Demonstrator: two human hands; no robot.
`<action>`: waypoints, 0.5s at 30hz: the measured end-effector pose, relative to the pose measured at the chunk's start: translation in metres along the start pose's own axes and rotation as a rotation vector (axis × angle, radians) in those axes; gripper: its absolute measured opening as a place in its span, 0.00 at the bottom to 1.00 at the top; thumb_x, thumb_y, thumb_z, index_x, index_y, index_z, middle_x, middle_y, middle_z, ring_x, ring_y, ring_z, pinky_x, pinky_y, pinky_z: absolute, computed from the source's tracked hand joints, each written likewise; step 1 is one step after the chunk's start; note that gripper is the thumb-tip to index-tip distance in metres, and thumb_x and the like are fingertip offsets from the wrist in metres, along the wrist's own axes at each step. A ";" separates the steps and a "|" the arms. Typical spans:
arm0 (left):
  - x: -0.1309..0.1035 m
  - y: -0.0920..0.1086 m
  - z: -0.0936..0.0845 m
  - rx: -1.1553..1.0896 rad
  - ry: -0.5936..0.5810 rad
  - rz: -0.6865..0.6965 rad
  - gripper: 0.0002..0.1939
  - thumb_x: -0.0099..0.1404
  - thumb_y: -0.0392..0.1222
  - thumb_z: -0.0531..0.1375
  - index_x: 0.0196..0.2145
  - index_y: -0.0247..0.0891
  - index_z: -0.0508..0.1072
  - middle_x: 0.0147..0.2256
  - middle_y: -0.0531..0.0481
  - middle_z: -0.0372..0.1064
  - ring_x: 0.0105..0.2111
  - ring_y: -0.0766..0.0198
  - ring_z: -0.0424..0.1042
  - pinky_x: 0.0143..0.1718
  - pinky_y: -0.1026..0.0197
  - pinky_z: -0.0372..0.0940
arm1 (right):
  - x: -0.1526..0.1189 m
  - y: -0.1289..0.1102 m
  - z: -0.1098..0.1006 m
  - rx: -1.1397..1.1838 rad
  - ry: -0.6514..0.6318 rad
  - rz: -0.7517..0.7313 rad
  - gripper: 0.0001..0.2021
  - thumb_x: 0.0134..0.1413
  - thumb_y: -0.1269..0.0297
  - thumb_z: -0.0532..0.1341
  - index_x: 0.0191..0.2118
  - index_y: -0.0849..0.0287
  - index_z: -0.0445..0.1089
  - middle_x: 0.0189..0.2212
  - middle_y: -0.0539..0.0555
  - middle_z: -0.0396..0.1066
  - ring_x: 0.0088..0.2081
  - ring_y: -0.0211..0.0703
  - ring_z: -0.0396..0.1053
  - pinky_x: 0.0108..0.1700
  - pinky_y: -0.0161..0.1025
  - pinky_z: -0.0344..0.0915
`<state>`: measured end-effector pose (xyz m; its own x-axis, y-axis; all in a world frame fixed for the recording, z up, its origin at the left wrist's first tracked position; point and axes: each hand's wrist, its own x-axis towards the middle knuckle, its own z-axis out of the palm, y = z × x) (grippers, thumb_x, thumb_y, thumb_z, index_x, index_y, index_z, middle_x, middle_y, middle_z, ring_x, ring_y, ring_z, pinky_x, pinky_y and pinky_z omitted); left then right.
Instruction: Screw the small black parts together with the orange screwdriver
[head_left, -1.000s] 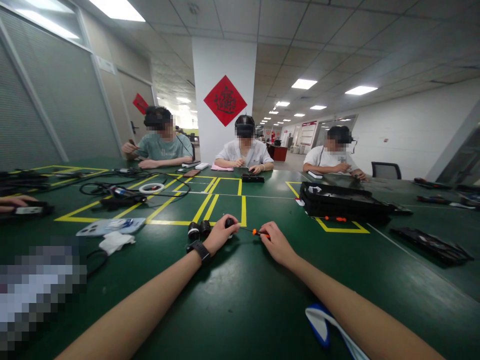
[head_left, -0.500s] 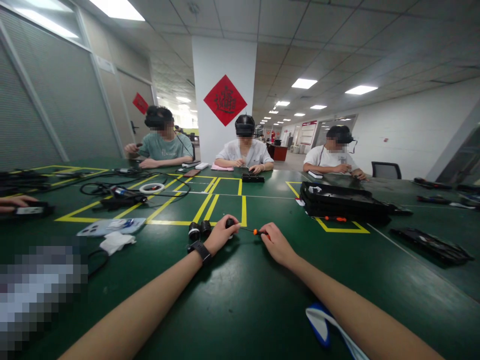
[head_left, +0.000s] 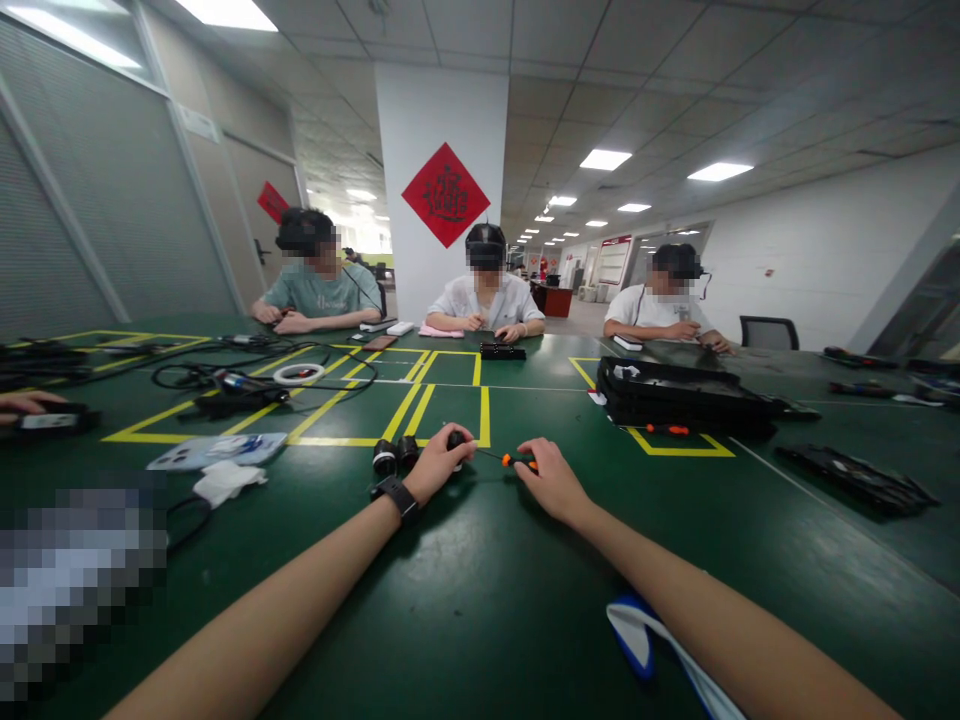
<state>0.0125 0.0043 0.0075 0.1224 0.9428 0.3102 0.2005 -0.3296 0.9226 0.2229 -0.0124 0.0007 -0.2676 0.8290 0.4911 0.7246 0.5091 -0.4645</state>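
My left hand [head_left: 439, 464] is closed round a small black round part [head_left: 455, 439], a little left of the middle of the green table [head_left: 465, 580]. To its right, my right hand [head_left: 551, 478] grips the orange and black handle of a screwdriver [head_left: 511, 460]. The thin shaft points left, to the part in my left hand; whether the tip touches it is too small to tell. Two black cylindrical parts [head_left: 385, 457] [head_left: 407, 452] stand side by side just left of my left hand.
Black trays [head_left: 675, 395] are stacked at the right, with an orange tool [head_left: 667, 430] before them. A phone [head_left: 217, 451], a crumpled tissue [head_left: 229, 480] and cables [head_left: 240, 385] lie at the left. A blue-white strap [head_left: 637, 635] lies near my right forearm. Three people sit opposite.
The view has shifted slightly. My right hand's fingers look more spread over the screwdriver handle. My left hand keeps its hold on the black part. The person at the far left has lowered a hand.
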 end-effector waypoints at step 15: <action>0.001 -0.001 -0.001 0.005 -0.006 -0.008 0.13 0.52 0.48 0.57 0.33 0.37 0.65 0.24 0.55 0.64 0.25 0.68 0.65 0.26 0.67 0.58 | 0.002 0.000 0.000 0.056 -0.016 -0.050 0.08 0.49 0.65 0.57 0.37 0.60 0.64 0.34 0.53 0.63 0.38 0.40 0.59 0.41 0.38 0.57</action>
<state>0.0111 0.0058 0.0072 0.1266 0.9451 0.3013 0.2065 -0.3222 0.9239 0.2220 -0.0104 0.0015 -0.3129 0.8055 0.5032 0.6737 0.5617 -0.4802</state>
